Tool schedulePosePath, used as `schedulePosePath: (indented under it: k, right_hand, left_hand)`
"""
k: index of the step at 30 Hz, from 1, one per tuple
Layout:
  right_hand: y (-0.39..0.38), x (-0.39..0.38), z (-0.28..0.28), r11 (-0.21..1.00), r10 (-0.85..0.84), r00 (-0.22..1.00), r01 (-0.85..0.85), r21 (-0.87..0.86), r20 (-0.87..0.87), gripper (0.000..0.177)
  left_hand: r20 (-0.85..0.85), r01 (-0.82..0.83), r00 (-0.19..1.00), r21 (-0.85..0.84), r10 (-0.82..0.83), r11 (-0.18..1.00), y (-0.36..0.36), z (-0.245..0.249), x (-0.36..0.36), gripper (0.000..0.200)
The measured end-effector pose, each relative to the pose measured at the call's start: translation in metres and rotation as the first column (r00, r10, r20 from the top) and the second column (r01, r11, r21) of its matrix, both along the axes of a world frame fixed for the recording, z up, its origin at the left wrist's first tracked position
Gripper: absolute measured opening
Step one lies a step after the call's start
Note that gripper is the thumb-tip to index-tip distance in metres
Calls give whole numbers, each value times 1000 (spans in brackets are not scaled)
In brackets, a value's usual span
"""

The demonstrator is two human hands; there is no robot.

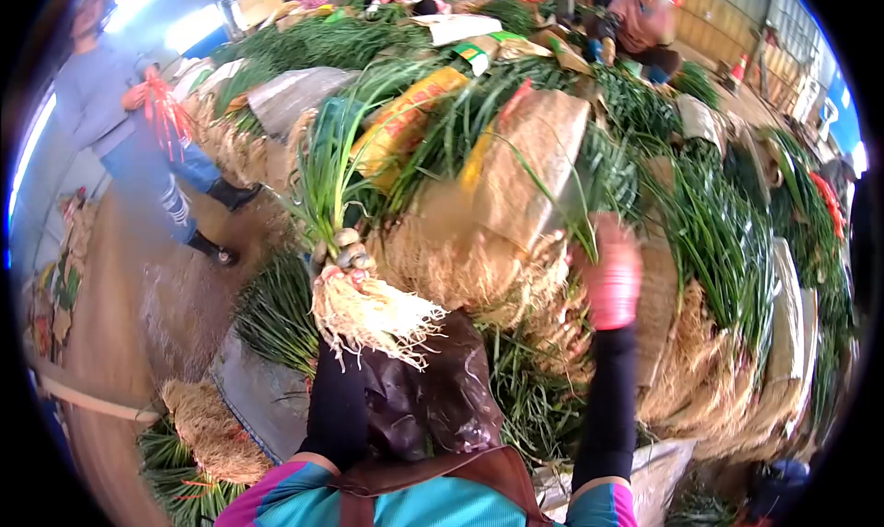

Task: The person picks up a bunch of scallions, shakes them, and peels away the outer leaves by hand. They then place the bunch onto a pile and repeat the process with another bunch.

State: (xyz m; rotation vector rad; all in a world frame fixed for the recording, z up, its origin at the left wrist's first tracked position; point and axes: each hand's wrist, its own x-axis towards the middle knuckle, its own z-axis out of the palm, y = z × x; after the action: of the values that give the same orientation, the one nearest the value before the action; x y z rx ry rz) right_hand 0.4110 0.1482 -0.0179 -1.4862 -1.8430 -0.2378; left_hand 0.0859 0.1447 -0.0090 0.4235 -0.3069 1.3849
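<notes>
A bunch of green onions (336,173) is gripped in my left hand (348,251), with the leaves pointing up and the pale, stringy roots (378,311) hanging over my lap. The fingers of that hand are wrapped round the bunch near its base. My right hand (612,274), with a pink band at the wrist, is out to the right and smeared by motion. A few thin green leaves (587,228) run up from beside its fingers; whether it holds them I cannot tell. Just beyond both hands lies a big heap of rooted green onions (442,260).
Sacking (534,159) and a yellow bag (405,127) cover parts of the heap. More onions (718,242) are stacked to the right. A person (138,122) holding red strips stands at left. Another person (640,30) sits at the back. Root bundles (216,430) lie at lower left.
</notes>
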Motion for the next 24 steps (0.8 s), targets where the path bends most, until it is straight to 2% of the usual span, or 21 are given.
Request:
schedulePosePath:
  k: [1, 2, 3, 4, 5, 7, 9, 11, 12, 13, 14, 15, 16, 17, 19, 20, 21, 22, 23, 24]
  right_hand:
    - [13, -38, -9, 970, -143, 956, 186, -155, 256, 70]
    - [29, -58, -21, 957, -148, 950, 208, -202, 276, 76]
    - [42, -65, -28, 958, -183, 952, 228, -171, 246, 71]
    - [48, -67, -33, 958, -183, 967, 216, -187, 178, 68]
    - [51, -65, -39, 959, -178, 977, 198, -204, 113, 64]
    - [44, -60, -33, 986, -85, 995, 91, -138, 46, 48]
    - [42, -49, -32, 987, -14, 997, 1, -160, -77, 43]
    - [45, -40, -44, 996, -2, 976, -18, -91, -216, 40]
    - [45, -40, -44, 998, -6, 967, -12, -69, -255, 33]
    - [49, -38, -50, 998, 24, 926, -45, -47, -377, 28]
    - [51, -38, -53, 987, -4, 777, -99, -128, -629, 24]
    - [51, -35, -57, 967, -63, 564, -168, -189, -823, 21]
    - [55, -23, -74, 992, -72, 701, -26, -126, -709, 20]
    - [52, -30, -59, 993, -101, 525, 7, -115, -845, 21]
    - [56, -21, -52, 1000, -17, 203, -17, -21, -979, 23]
    - [55, -23, -38, 998, -69, 214, 29, -64, -974, 26]
    - [64, -15, -45, 1000, -7, 95, 15, -6, -995, 28]
    - [70, -7, -37, 1000, -20, 45, -10, -21, -999, 27]
    - [74, 1, -27, 998, -41, -6, -38, -41, -999, 27]
    - [81, 10, -15, 999, -13, 212, 48, -3, -977, 25]
  left_hand:
    - [-52, -87, 994, 225, 101, 970, 10, -6, -10, 28]
    - [-71, -152, 983, 232, 172, 961, 22, -12, -25, 29]
    - [-88, -213, 967, 244, 240, 946, 37, -17, -40, 31]
    - [-256, -295, 921, 31, 293, 955, 38, 22, -41, 37]
    - [-301, -255, 911, 130, 283, 958, 63, 13, -53, 36]
    - [-572, -361, 797, -195, 193, 912, 114, -7, -76, 23]
    - [-856, -632, 502, -264, 125, 729, 158, -25, -83, 10]
    - [-809, -516, 586, -337, 37, 788, 210, -68, -98, 13]
    - [-800, -521, 600, -384, 7, 762, 224, -71, -93, 13]
    - [-837, -526, 546, -383, -43, 759, 233, -61, -87, 14]
    - [-824, -528, 567, -360, 4, 769, 241, -59, -78, 13]
    - [-807, -528, 589, -342, 45, 777, 245, -60, -67, 12]
    - [-832, -554, 553, -339, 32, 760, 254, -61, -61, 14]
    - [-811, -540, 584, -345, 46, 768, 263, -67, -58, 15]
    - [-755, -543, 655, -446, 27, 711, 284, -83, -57, 14]
    - [-799, -580, 600, -459, -28, 673, 292, -80, -56, 14]
    - [-839, -623, 539, -460, -78, 633, 298, -78, -55, 14]
    - [-833, -642, 552, -449, -31, 621, 283, -57, -39, 11]
    - [-774, -569, 632, -427, 41, 703, 276, -53, -31, 19]
    - [-716, -520, 696, -444, 60, 730, 269, -48, -18, 17]
